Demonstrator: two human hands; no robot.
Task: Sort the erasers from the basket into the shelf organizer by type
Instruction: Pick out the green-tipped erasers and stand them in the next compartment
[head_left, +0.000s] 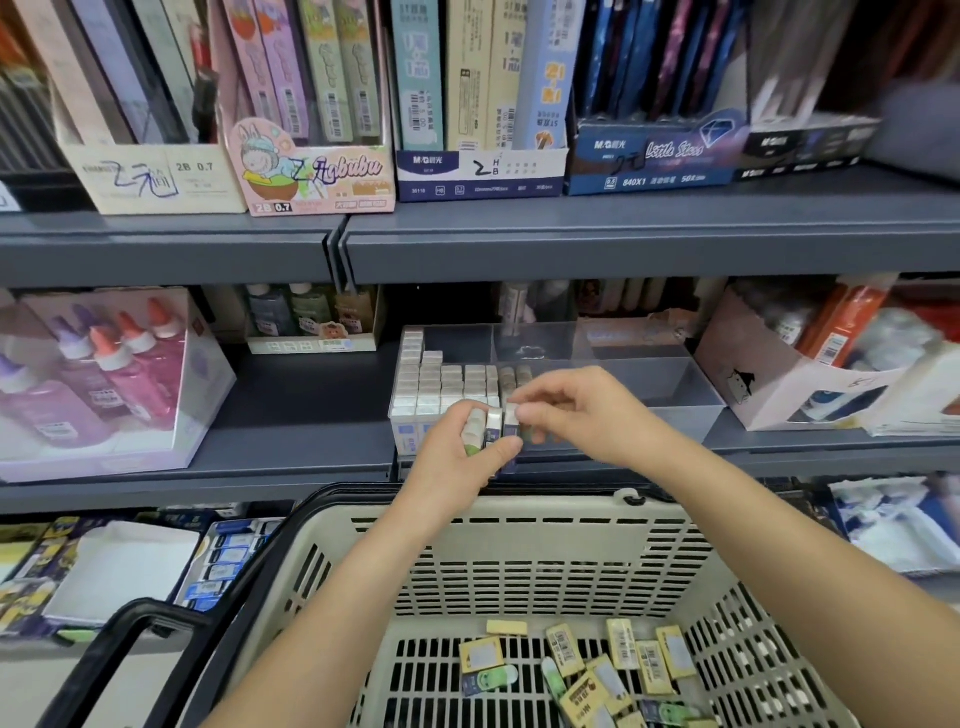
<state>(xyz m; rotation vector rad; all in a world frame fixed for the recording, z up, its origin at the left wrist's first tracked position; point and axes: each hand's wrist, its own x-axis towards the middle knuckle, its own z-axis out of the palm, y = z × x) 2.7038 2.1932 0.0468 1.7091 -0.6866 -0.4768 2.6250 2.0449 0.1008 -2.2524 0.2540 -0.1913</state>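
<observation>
Left hand: Your left hand (457, 449) curls round a short stack of sleeved erasers (491, 423), small rectangular blocks held on edge just in front of the organizer.
Right hand: Your right hand (576, 415) pinches the rightmost end of that stack between thumb and fingertips. Blur makes it hard to tell whether it grips one block or two.
Organizer: The clear hard-plastic shelf organizer (685, 395), split by straight dividers, stands on a grey metal shelf (301, 415). Its left compartment holds tight rows of white erasers (441, 384) standing upright.
Basket: The beige slotted plastic basket (519, 551) with a black handle (166, 613) sits beneath your forearms. On its grid floor lie loose flat cream-yellow erasers (623, 654) and a few rounded green-wrapped erasers (493, 678).
</observation>
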